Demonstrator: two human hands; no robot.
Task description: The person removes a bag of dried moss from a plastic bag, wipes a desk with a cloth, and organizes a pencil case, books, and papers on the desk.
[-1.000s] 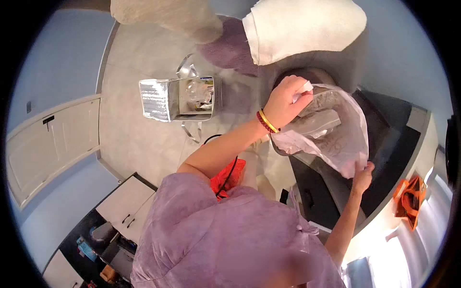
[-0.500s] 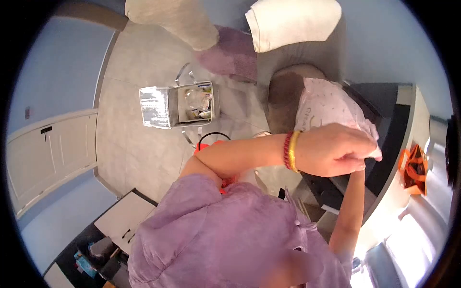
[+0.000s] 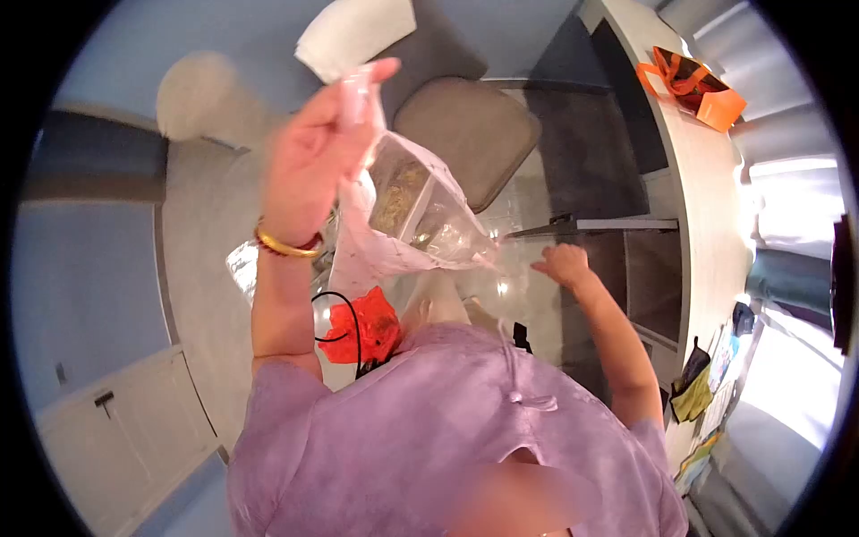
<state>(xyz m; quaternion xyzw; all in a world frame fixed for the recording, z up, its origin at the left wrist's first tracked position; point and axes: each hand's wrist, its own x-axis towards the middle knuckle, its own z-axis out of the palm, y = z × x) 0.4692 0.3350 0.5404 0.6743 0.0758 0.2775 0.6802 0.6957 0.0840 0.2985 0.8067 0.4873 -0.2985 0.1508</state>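
Note:
My left hand point(image 3: 309, 170), with a gold bangle and a red bracelet at the wrist, is raised at upper left. Its fingers grip the rim of a pale pink plastic bag point(image 3: 362, 255). The bag hangs with its mouth spread, showing clear packaging and something yellowish-brown inside. To the right of the bag, my right hand point(image 3: 565, 266) is apart from it and holds nothing; its fingers are loosely bent and separated. Just above that hand is the edge of an open cabinet part point(image 3: 626, 224).
A cushioned grey-brown seat point(image 3: 470, 134) stands ahead, with white cloth point(image 3: 353, 36) beyond it. A red bag point(image 3: 367, 327) and black cable lie close to my body. At right, an orange bag point(image 3: 698, 85) rests on the long pale counter point(image 3: 711, 224). A silver-lined box is partly hidden behind my left arm.
My left hand has carried the bag from the right to the upper left, and its mouth now shows. My right hand has come apart from it. The view has turned right.

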